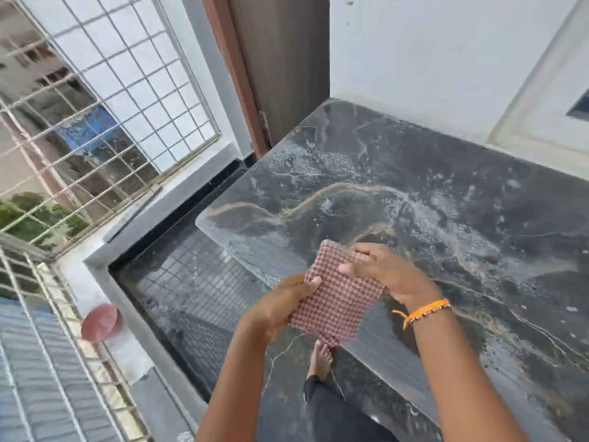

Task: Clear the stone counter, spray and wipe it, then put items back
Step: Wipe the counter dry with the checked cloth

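one checked cloth (334, 301), two hands, one stone counter (430, 212), one orange wristband (424, 311), one bare foot (320, 358).

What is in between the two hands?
The checked cloth lies between them. The left hand grips its near edge and the right hand grips its far edge, just above the wet stone counter. The head view shows it.

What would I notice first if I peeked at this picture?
Probably the red checked cloth in the middle, gripped by the left hand and the right hand above the near edge of the counter. Next, the dark stone counter on the right, covered in wet, foamy streaks. On the left, a white window grille.
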`<state>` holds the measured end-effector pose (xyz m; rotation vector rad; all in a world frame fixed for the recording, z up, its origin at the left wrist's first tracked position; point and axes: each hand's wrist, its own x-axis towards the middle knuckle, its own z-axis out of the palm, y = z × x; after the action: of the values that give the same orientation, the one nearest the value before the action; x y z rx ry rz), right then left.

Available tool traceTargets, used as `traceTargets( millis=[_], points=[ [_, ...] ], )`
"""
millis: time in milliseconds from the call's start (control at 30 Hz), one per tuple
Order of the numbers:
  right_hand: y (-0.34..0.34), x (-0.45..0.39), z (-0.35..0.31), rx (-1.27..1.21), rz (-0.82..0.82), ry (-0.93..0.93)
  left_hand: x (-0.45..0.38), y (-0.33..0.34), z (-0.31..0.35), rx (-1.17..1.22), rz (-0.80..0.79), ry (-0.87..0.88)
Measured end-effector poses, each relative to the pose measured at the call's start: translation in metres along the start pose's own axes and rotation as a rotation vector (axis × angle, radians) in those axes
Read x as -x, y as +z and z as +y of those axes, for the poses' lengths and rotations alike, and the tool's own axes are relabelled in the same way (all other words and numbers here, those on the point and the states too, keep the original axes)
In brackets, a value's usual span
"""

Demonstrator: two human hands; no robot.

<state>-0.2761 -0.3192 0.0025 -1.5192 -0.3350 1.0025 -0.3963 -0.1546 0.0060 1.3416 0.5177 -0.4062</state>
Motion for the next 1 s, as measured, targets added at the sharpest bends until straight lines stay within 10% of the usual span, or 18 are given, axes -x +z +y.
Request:
traceTargets(
  millis=[267,833,1000],
  points=[
    [-0.026,-0.119,-0.084,0.552,0.568,-0.332,-0.096,-0.067,0.085,-0.288,0.325,0.144],
    [0.023,-0.261,-0.018,1.066,0.866,0.367,-0.223,-0.199,0.133,-0.656,0.265,0.335],
    [0.088,-0.321,-0.026,1.17,0.809,0.272,-0.246,-0.247,0.137,-0.564,0.298,0.276]
  ],
)
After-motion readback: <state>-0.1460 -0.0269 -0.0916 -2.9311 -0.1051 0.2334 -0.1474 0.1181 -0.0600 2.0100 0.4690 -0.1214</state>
